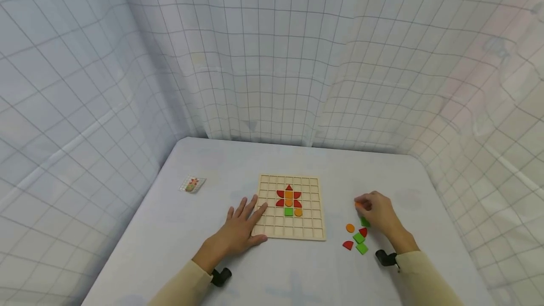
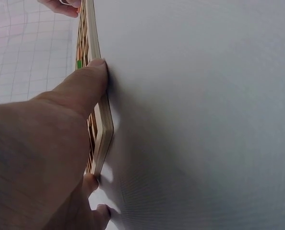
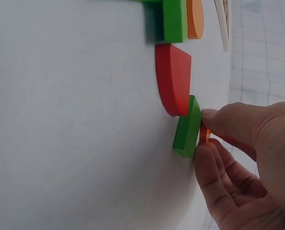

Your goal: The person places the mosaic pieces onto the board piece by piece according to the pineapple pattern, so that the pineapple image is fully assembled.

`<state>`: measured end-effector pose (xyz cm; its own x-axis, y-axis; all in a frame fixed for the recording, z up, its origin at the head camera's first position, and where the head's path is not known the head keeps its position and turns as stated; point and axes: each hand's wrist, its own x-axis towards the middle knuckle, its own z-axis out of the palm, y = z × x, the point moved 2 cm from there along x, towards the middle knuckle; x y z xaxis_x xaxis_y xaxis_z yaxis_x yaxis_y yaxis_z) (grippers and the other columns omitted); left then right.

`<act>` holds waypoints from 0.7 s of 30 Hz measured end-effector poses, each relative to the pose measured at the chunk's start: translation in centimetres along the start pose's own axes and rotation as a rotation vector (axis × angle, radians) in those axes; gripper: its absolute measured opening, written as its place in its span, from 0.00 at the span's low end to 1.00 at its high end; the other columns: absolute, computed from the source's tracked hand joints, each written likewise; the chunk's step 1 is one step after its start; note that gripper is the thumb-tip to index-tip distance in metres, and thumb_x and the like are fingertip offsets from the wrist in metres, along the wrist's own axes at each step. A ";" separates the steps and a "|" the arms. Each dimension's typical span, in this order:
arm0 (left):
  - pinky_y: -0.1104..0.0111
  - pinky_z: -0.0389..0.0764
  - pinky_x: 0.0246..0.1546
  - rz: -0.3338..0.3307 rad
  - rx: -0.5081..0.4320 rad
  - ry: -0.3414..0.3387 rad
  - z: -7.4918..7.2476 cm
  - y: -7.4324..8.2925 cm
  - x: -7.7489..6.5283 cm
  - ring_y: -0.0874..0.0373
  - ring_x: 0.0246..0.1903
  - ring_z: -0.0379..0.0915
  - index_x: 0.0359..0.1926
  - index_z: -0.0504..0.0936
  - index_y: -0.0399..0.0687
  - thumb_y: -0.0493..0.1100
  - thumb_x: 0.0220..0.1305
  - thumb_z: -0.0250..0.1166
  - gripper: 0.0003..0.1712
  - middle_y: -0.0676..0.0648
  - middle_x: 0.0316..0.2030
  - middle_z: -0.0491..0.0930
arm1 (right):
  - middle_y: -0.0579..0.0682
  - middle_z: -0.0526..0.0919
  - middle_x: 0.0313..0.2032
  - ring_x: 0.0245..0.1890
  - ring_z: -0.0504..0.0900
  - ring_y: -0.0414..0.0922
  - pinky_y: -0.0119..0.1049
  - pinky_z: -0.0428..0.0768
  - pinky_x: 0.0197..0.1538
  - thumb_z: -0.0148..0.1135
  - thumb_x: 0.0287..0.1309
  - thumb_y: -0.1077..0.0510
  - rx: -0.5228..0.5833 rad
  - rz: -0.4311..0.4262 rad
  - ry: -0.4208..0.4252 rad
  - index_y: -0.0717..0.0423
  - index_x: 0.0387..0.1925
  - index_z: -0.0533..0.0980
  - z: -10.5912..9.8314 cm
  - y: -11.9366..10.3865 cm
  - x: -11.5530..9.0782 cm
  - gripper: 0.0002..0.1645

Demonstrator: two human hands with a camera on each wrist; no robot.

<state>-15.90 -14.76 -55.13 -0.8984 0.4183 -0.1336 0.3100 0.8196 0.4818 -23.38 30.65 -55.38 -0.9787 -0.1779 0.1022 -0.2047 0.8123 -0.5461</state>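
My left hand (image 1: 239, 231) lies with fingers spread at the left side of a wooden grid board (image 1: 308, 234); its thumb presses the near edge, also seen in the left wrist view. On the board sit a red triangle (image 1: 289, 187), several red quarter-circles (image 1: 297, 204), an orange square (image 1: 289, 195), a green square (image 1: 288, 211) and orange discs (image 1: 298, 212). Off to the right, my right hand (image 1: 379, 211) pinches an orange disc (image 3: 205, 134) between thumb and fingertips. Close beside it in the right wrist view is a green square block (image 3: 187, 128), near a red quarter-circle block (image 3: 175, 80).
Loose pieces lie right of the board: an orange disc (image 1: 350, 228), red quarter-circles (image 1: 348, 245) and green squares (image 1: 362, 248). A small picture card (image 1: 192, 184) with a coloured pattern is at the table's left. White grid-patterned curtains (image 1: 280, 60) surround the white table (image 1: 280, 268).
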 end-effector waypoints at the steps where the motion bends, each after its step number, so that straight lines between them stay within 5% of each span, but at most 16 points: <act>1: 0.17 0.48 0.86 0.011 -0.006 0.007 0.0 -0.1 0.0 0.23 0.94 0.40 0.95 0.59 0.51 0.64 0.82 0.72 0.54 0.34 0.96 0.46 | 0.57 0.91 0.43 0.41 0.90 0.47 0.30 0.87 0.43 0.82 0.70 0.66 0.001 0.002 -0.001 0.63 0.52 0.94 0.1 0.0 0.0 0.11; 5: 0.13 0.47 0.83 0.059 -0.029 0.043 0.5 -0.8 0.2 0.20 0.93 0.40 0.95 0.59 0.53 0.66 0.83 0.70 0.53 0.32 0.96 0.46 | 0.56 0.91 0.43 0.42 0.90 0.47 0.31 0.88 0.44 0.81 0.71 0.65 -0.007 0.014 -0.013 0.63 0.52 0.94 0.2 -0.1 0.1 0.11; 11: 0.16 0.46 0.85 0.020 -0.037 0.008 0.2 -0.5 0.2 0.22 0.94 0.39 0.94 0.60 0.51 0.63 0.80 0.74 0.55 0.33 0.96 0.47 | 0.56 0.91 0.42 0.41 0.89 0.47 0.32 0.87 0.44 0.81 0.71 0.65 -0.007 0.003 -0.008 0.63 0.51 0.93 0.1 -0.5 0.2 0.10; 21: 0.14 0.46 0.84 0.058 -0.038 0.056 1.6 -1.8 0.7 0.22 0.94 0.39 0.96 0.56 0.60 0.73 0.80 0.69 0.57 0.35 0.96 0.45 | 0.56 0.91 0.42 0.41 0.91 0.47 0.33 0.89 0.45 0.82 0.70 0.66 0.004 -0.001 0.042 0.63 0.52 0.93 0.5 -1.5 -0.3 0.12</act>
<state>-16.59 -15.36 -57.46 -0.8959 0.4408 -0.0564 0.3505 0.7789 0.5201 -22.76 29.22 -55.02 -0.9782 -0.1551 0.1380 -0.2058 0.8101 -0.5490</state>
